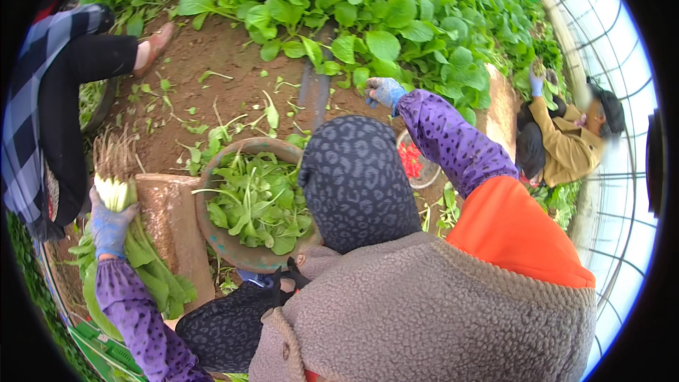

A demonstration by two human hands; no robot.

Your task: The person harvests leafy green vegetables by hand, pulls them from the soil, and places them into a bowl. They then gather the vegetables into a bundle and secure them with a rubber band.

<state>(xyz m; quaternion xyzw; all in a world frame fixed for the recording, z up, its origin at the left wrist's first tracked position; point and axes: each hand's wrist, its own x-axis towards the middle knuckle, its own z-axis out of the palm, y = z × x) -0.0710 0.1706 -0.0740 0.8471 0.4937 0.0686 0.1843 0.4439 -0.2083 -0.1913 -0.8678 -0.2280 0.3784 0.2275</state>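
At the left, my left hand (112,225), in a blue glove, is closed around a bunch of leafy greens (118,193). Its pale stems and brown roots point up, and its leaves hang below my wrist. My right hand (384,93), also gloved, reaches forward over the soil at the edge of the green crop (339,16). Its fingers are bent, and I cannot tell whether they hold anything. Between my arms sits a round basin (212,241) of loose leaves (260,201). A small tub (424,183) with red pieces (409,159) is partly hidden by my right sleeve.
A brown slab (183,223) lies left of the basin, with a green crate (109,347) below it. Loose leaves litter the soil (207,48). One person (66,85) is close on the left; another (567,140) crouches at the right by the greenhouse wall (620,223).
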